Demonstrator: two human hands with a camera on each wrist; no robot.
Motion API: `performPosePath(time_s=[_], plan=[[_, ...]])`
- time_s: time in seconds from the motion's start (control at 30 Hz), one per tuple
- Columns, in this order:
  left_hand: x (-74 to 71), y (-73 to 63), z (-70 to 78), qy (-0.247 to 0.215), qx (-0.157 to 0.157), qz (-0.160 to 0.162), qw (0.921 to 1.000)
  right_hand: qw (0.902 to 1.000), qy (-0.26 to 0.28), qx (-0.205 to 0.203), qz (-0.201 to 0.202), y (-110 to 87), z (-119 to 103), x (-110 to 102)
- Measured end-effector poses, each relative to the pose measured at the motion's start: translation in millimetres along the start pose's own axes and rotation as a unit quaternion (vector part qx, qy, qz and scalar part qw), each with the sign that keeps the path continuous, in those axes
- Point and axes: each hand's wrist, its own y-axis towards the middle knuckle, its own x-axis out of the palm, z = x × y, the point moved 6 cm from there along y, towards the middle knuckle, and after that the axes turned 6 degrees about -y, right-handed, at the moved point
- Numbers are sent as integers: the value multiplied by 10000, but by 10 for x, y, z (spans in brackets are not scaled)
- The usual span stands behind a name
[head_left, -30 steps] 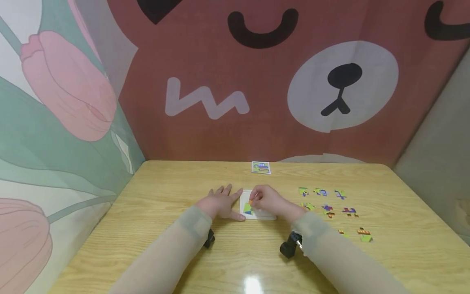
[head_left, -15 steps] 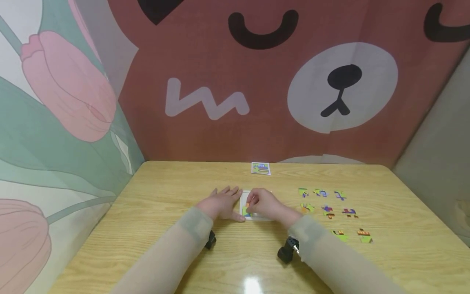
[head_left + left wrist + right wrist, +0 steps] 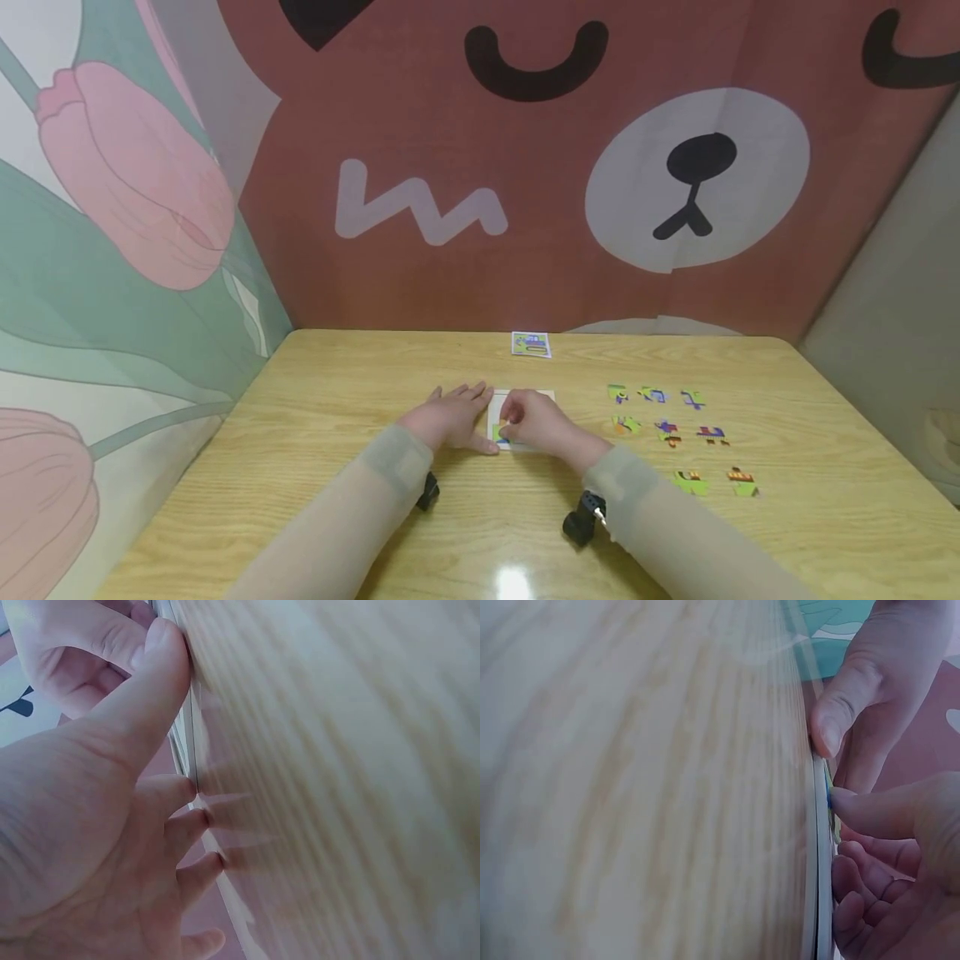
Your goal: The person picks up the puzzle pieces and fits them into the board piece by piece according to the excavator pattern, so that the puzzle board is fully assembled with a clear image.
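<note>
A small white puzzle frame (image 3: pixel 496 407) lies flat on the table, partly covered by my right hand (image 3: pixel 546 423). Its thumb and fingers are curled over a jigsaw piece (image 3: pixel 829 785) at the frame's lower left, pinching it low against the surface. Most of that piece is hidden; green and a little blue show. My left hand (image 3: pixel 447 419) lies spread along the frame's left side, its thumb at the near corner and fingertips at the edge. In the left wrist view, the left thumb (image 3: pixel 154 682) touches the frame's edge.
Several loose jigsaw pieces (image 3: pixel 711 434) lie in loose rows on the wooden table (image 3: pixel 337 517) to the right. A small printed picture card (image 3: pixel 531 344) sits near the back edge, before the bear-patterned wall (image 3: pixel 420 283).
My right hand has moved slightly left and nearer, lowering the piece towards the frame's lower left corner. The left hand stays in place.
</note>
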Motion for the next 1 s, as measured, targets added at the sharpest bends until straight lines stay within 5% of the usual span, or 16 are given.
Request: performPosePath(time_s=[0.43, 0.73, 0.87, 1.0], plan=[[0, -21, 5, -56, 1, 12, 10000, 9997, -118, 147, -136, -33, -38, -46], [11, -27, 10, -202, 16, 41, 9998, 9992, 18, -320, 251, -358, 178, -989], [16, -32, 14, -215, 63, 31, 9997, 9997, -32, -235, 13, -677, 439, -1349], [6, -35, 26, -247, 103, 36, 9996, 9986, -228, -25, -469, -1012, 678, -1479]])
